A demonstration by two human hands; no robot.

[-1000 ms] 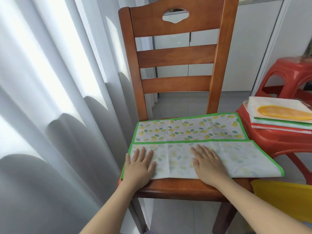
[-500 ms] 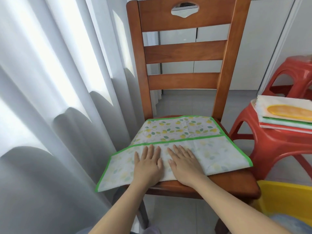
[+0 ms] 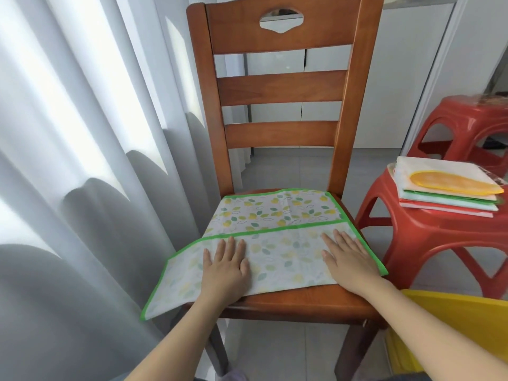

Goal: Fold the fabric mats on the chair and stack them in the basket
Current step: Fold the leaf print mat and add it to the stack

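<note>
I find the mat [image 3: 277,232] on the chair [image 3: 283,301] seat at centre frame, folded once lengthwise so its pale underside faces up along the near half. Its left end overhangs the seat edge toward the lower left of the frame; half a second ago it lay similarly.

The left hand [image 3: 225,270] lies flat, fingers together and extended, palm down on the folded layer. The right hand [image 3: 349,259] is likewise flat and unclenched, near the mat's right end. Neither grip is closed on anything. Half a second ago the two hands sat side by side at the middle; they are now well apart. I judge this an outward smoothing stroke, pressing the fold flat before the next fold across the width.

A stack of mats [image 3: 445,191] rests on the red stool [image 3: 439,237] at right. The yellow object [image 3: 453,323] at lower right is probably the basket, though only a corner shows. Nothing in view is stacked in it yet.
</note>
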